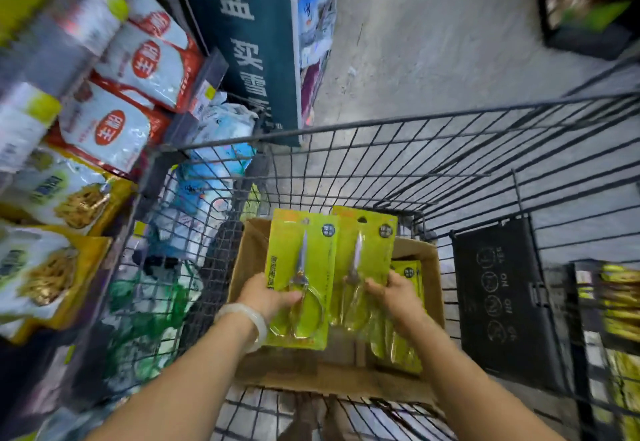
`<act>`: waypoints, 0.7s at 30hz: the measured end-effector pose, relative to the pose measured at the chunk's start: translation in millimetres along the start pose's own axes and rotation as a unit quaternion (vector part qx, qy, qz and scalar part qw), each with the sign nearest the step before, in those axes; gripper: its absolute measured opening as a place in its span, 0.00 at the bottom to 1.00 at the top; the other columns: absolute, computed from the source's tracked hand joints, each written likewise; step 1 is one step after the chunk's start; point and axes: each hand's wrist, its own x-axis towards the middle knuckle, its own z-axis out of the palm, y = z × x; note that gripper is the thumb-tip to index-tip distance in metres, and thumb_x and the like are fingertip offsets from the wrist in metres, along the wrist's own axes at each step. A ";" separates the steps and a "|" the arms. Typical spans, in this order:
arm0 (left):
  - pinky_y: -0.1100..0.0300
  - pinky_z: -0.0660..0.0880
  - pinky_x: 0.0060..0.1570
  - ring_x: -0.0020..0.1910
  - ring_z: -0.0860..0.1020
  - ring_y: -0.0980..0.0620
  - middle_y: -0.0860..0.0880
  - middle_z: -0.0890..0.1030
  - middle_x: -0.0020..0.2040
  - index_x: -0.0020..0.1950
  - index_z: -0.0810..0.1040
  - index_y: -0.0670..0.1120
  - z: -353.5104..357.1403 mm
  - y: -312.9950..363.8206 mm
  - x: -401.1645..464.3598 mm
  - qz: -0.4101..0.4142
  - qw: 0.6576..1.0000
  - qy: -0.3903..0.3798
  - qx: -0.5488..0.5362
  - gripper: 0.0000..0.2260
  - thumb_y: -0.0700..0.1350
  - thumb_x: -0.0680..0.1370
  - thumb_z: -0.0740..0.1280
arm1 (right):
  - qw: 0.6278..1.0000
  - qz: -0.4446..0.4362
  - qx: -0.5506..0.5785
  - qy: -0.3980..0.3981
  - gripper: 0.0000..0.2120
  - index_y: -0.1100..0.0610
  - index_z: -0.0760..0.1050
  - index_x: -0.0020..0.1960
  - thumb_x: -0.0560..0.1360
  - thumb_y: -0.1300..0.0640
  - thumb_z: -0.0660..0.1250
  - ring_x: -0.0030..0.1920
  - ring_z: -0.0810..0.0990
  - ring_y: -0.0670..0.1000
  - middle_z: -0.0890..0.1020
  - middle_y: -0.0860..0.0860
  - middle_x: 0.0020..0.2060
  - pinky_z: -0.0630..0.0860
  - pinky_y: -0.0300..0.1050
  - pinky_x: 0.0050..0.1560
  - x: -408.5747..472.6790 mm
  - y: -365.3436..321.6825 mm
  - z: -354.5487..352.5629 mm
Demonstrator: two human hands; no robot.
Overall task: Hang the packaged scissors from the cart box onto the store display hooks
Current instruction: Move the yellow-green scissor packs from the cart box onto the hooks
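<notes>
Left hand [268, 296] grips the lower edge of one scissors pack [301, 281], thumb on its front; right hand [394, 293] pinches a second scissors pack [363, 260] the same way; both held just above the box. Wire cart [381, 170] carries the cardboard box [249, 260]; further green packs [405, 319] lie inside it. Each held pack's long axis runs away from the person, blade tips pointing to the far end, handles nearest the wrists; hang-holes at far end.

Bare forearms, no sleeves; a pale translucent bangle [247, 322] circles the left wrist.
</notes>
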 end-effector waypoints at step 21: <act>0.45 0.71 0.65 0.63 0.76 0.46 0.48 0.77 0.65 0.67 0.72 0.47 -89.2 -127.4 -217.1 0.152 0.926 0.205 -0.278 0.55 0.66 0.44 0.79 | 0.926 -0.244 -0.107 -0.266 0.05 0.53 0.77 0.50 0.77 0.60 0.64 0.52 0.81 0.55 0.84 0.53 0.49 0.75 0.57 0.61 -212.7 -68.2 61.3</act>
